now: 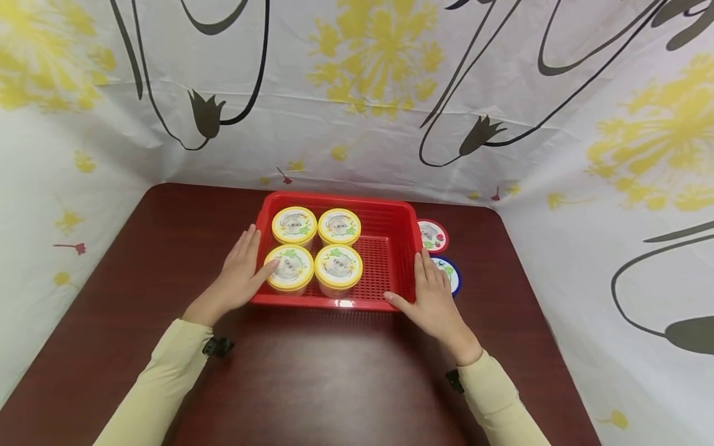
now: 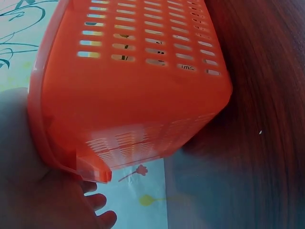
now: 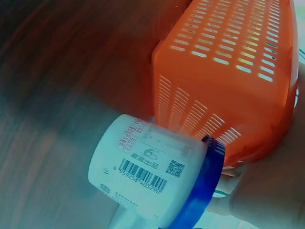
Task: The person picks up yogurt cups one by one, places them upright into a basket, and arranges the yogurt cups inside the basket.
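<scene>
A red plastic basket (image 1: 376,303) sits on the table and holds several tubs with yellow-rimmed lids (image 1: 338,267), grouped at its left. My left hand (image 1: 237,272) holds the basket's left side, fingers along the outside and thumb over the rim near the front-left tub. At the right front corner, my right hand (image 1: 432,303) holds the basket with its thumb on the front rim and fingers along the right side. A white tub with a blue lid (image 3: 147,167) stands beside the basket near the right hand, partly hidden in the head view.
Behind that tub is another with a red-rimmed lid (image 1: 432,236), partly hidden by the basket. The dark wooden table (image 1: 312,384) stretches toward me. Patterned white cloth (image 1: 346,148) hangs behind the table and along both sides.
</scene>
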Motion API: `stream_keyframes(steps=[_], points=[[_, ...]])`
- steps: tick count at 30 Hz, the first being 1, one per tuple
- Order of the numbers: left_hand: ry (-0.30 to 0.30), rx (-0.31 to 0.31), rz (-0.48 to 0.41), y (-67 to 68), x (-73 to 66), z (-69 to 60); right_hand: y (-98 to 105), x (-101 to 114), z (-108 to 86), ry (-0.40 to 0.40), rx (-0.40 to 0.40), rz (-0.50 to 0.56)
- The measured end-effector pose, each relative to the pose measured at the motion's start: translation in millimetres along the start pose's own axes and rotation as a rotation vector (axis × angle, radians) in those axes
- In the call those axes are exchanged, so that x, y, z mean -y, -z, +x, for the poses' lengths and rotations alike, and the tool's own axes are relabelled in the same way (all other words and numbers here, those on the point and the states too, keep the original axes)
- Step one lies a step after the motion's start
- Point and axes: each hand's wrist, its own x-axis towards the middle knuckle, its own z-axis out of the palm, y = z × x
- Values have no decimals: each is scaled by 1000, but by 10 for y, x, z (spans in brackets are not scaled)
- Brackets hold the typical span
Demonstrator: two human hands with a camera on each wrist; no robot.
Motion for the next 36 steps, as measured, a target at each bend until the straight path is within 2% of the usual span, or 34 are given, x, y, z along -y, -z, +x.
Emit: stream_keyframes(steps=[4,10,13,18,21,25,31,36], points=[[4,6,-7,2,5,-7,88,-71,14,24,22,19],[-1,-2,-11,4,15,-22,327,-278,58,80,1,59],[-10,-7,-10,1,12,-27,461,-372,60,56,5,42],[-8,-15,-13,-10,9,-35,583,-488,37,-10,58,-13],[-9,-15,-15,-16,5,-35,568,-537,8,-33,76,-25],[-7,-17,-14,-20,8,-33,439,-609,-14,-45,65,-20],[-7,-20,-24,-29,9,-39,222,-672,-36,-58,-2,-14],[-5,-20,-27,-28,17,-39,134,-685,-54,-56,-79,-8]])
